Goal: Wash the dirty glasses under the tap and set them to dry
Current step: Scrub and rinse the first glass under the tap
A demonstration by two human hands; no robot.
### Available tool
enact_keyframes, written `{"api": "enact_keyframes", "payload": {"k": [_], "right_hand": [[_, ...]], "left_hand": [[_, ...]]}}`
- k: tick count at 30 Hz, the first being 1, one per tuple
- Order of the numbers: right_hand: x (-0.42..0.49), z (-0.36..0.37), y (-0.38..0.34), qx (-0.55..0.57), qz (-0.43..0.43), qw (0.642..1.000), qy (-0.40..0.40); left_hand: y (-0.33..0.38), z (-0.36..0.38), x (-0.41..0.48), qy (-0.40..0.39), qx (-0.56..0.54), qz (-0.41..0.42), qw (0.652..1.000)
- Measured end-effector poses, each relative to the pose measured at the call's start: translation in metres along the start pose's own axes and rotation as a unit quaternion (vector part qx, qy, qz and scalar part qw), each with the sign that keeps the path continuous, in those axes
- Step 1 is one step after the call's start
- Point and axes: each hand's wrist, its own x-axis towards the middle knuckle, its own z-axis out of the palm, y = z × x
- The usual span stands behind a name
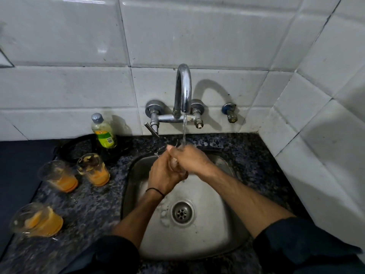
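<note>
Over the back of the sink [209, 210], right under the tap [183, 86] and its running stream of water [184, 127], both hands hold one glass [174, 164], which is mostly hidden between them. The left hand [165, 176] has its fingers curled round the lower part, and the right hand [190, 160] is closed over the upper part, where the water lands. Left of the sink, three dirty glasses [59, 176] [93, 169] [37, 219] with orange dregs stand on the counter [88, 204], and a soap bottle [103, 131] stands behind them, at the wall.
</note>
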Motion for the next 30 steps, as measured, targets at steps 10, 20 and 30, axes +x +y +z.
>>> {"api": "enact_keyframes", "payload": {"k": [10, 20, 30], "right_hand": [[-0.012, -0.022, -0.006, -0.168, -0.162, 0.960, -0.154], [-0.001, -0.022, -0.002, -0.218, -0.219, 0.945, -0.111], [0.003, -0.003, 0.004, -0.013, -0.053, 0.995, -0.088]], "left_hand": [[0.000, -0.041, 0.029, -0.165, -0.078, 0.086, 0.979], [-0.006, -0.021, 0.009, -0.133, -0.180, 0.046, 0.974], [-0.002, -0.004, -0.007, -0.015, -0.061, 0.014, 0.998]]}}
